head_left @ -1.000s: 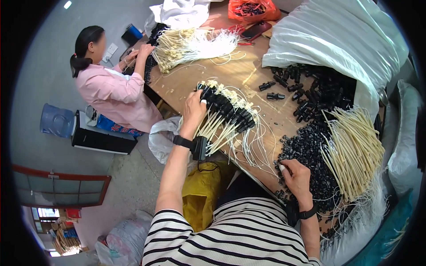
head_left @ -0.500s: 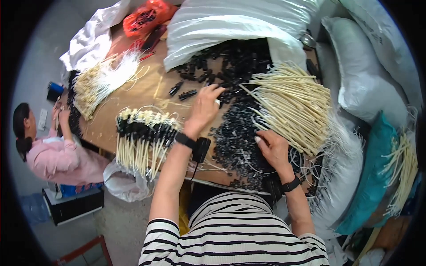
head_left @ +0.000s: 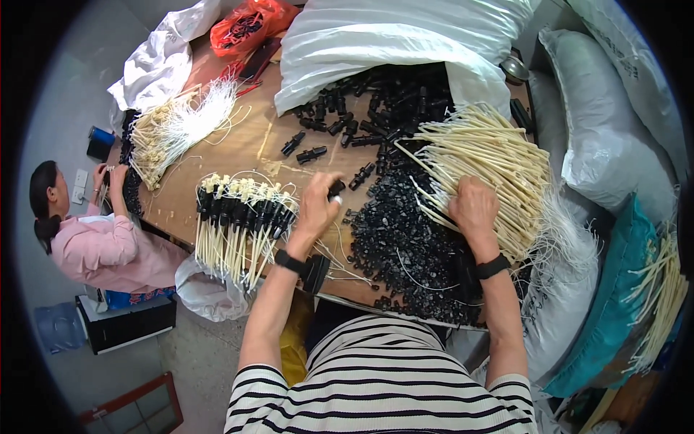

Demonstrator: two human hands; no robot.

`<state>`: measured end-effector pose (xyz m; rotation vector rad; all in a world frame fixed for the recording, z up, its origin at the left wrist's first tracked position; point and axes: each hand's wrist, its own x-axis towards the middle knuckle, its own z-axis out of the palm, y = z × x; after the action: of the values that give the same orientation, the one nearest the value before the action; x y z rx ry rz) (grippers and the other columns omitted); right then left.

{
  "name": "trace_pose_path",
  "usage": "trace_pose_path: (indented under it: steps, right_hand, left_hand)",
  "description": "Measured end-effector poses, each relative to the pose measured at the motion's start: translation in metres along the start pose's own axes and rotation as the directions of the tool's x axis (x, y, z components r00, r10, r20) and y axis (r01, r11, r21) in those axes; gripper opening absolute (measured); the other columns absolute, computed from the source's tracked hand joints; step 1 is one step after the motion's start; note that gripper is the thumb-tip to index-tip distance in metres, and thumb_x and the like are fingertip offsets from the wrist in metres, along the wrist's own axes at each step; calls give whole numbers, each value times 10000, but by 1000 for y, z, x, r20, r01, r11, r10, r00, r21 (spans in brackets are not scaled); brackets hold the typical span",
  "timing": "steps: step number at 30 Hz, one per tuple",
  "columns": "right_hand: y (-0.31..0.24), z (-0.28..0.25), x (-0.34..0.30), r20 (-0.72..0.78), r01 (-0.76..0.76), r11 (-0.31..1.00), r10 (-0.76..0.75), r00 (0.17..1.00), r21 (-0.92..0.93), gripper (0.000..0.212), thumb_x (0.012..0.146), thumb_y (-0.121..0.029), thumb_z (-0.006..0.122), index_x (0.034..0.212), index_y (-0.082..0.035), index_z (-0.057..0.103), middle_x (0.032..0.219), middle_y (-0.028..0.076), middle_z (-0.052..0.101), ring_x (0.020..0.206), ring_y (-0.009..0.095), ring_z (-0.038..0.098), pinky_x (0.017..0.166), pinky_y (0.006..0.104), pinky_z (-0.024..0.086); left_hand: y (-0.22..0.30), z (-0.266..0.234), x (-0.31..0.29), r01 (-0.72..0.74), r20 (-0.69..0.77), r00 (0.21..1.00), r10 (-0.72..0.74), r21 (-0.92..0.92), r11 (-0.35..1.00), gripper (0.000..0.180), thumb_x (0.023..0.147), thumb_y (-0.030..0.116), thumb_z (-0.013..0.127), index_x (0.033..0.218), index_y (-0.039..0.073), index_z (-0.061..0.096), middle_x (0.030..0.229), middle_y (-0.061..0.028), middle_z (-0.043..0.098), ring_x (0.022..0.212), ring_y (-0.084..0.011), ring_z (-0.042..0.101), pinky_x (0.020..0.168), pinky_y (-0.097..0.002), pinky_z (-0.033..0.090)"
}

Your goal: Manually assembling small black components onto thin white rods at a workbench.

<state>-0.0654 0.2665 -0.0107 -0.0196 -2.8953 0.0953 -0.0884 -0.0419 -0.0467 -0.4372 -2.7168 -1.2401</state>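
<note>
No wording can be read clearly. At two o'clock, dark printed marks stand on a bulging white sack (head_left: 630, 87), too small and blurred to make out.

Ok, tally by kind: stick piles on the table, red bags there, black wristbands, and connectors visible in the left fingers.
Stick piles: 3
Red bag: 1
Wristbands: 2
Connector in left fingers: 1
Total: 7
</note>
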Motion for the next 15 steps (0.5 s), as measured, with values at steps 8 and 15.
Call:
trace_pose_path:
  steps: [8,15]
  right_hand:
    - [-24,-23,-34,158,-159,726,69,985,669,120,857,-98,631,955,-32,650,636,9,498,594,75,459,549,241,366]
    - [-31,-40,-89,313,-288,344,-20,950,894,89,889,-68,666,945,-1,652,676,-85,468,604,9,366,534,192,278]
  left_hand:
    - [13,-27,-40,260,78,963,-257,-25,965,336,777,-3,568,1106,66,581,951,-153,629,892,-322,624,784,-372,485]
    - [16,-17,-42,324,240,939,-248,-364,873,290,827,-11,540,1100,77,583,915,-20,604,882,-98,564,819,-255,452]
